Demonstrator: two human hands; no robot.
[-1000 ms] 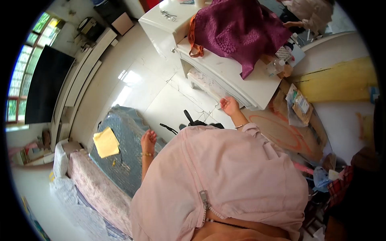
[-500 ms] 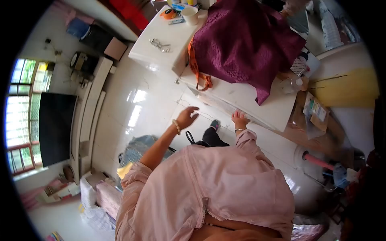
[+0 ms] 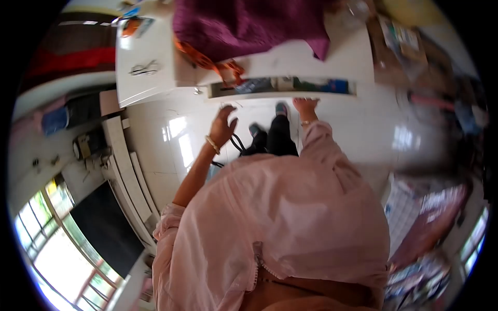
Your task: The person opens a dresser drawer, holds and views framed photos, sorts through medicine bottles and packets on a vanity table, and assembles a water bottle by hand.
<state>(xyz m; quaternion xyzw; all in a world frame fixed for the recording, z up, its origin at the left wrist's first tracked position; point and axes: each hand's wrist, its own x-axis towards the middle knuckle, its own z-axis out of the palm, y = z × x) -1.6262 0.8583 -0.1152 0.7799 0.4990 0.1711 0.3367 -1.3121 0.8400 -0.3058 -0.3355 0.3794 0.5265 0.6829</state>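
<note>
My right hand (image 3: 306,108) has its fingers hooked over the front edge of a pulled-out white drawer (image 3: 249,97), near its right end. Dark, blue and green items (image 3: 316,85) lie inside it, blurred. My left hand (image 3: 223,127) hangs in the air just in front of the drawer's left part, holding nothing, with its fingers loosely bent and apart. Above the drawer, purple patterned cloth (image 3: 249,26) lies over the white table (image 3: 342,52). An orange tape measure (image 3: 207,61) trails from under the cloth's left edge.
Small metal scissors-like tool (image 3: 145,68) and an orange item (image 3: 130,27) lie on the table's left part. Plastic-wrapped packages (image 3: 407,41) are at the right. Tiled floor (image 3: 358,140) and my feet (image 3: 281,109) show below. A black television (image 3: 106,228) stands left.
The drawer has come out towards me with my right hand at its front, showing its contents. My view has turned, and my left hand has shifted left and up in the picture.
</note>
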